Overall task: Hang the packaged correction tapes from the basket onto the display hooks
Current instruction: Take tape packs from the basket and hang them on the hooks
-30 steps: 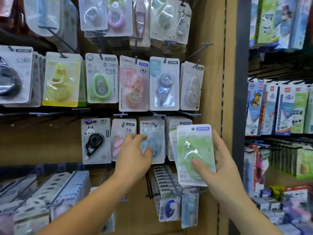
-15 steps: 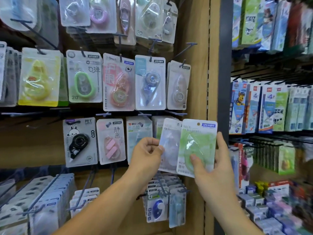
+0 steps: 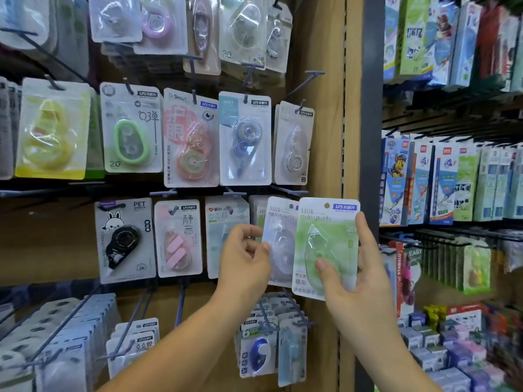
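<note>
Right hand point(image 3: 358, 287) — green pack point(image 3: 325, 241), left point(image 3: 243, 261) — pale pack point(image 3: 280, 236)

Grips a green correction-tape pack point(image 3: 325, 247) upright in the right hand point(image 3: 365, 281) — thumb across the blister, fingers along the right edge. Pinches the left edge of a pale pack point(image 3: 278, 239) with the left hand point(image 3: 243, 258), just beside the green one and partly behind it. Faces a wooden display wall point(image 3: 325, 137) hung with carded tapes on dark hooks point(image 3: 304, 83) — a rabbit-print pack point(image 3: 124, 240) and a pink pack point(image 3: 177, 239) at hand level. Shows boxed stationery point(image 3: 418, 179) on shelves to the right.
</note>
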Tool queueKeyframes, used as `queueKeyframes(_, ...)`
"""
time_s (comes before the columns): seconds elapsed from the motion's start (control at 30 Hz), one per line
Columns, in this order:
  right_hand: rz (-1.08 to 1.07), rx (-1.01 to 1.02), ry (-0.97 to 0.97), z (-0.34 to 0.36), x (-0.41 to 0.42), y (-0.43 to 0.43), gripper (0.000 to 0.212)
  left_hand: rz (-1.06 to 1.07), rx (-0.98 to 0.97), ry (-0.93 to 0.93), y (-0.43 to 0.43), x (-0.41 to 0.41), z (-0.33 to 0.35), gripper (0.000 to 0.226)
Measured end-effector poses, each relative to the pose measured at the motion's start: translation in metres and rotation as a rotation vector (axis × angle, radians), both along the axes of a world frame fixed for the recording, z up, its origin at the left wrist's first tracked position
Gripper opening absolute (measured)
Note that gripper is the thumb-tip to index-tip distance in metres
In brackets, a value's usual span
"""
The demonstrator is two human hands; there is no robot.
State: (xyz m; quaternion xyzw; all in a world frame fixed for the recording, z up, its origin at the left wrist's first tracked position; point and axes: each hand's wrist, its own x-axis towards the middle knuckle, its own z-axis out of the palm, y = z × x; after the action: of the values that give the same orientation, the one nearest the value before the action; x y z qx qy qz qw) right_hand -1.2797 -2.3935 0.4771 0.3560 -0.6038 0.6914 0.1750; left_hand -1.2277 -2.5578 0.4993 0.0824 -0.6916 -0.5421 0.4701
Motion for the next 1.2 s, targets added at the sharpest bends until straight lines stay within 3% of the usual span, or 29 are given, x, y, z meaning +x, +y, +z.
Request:
queueKeyframes(0.33, 0.016, -0.029, -0.02, 0.0, -0.001, 0.008, 0.088, 0.001, -0.028, 0.08, 0.001, 0.004, -0.014, 0.025)
queueKeyframes(0.57, 0.002, -0.002, -0.019, 0.003, -0.006, 0.001, 0.089, -0.046, -0.238, -0.09, -0.012, -0.004, 0.003, 0.055)
queueKeyframes(0.9, 0.098, 0.125, 0.013, 0.009, -0.016, -0.029, 0.086, 0.166, -0.339, -0.199, -0.032, -0.018, 0.014, 0.049)
queueKeyframes(1.1, 0.175, 0.199, -0.054, 0.02, -0.025, -0.049, 0.086, 0.178, -0.364, -0.122, -0.029, -0.001, 0.01, 0.039)
queueKeyframes(1.2, 0.192, 0.202, -0.075, 0.019, -0.026, -0.053, 0.085, 0.075, -0.35, -0.053, -0.025, 0.004, 0.014, 0.038)
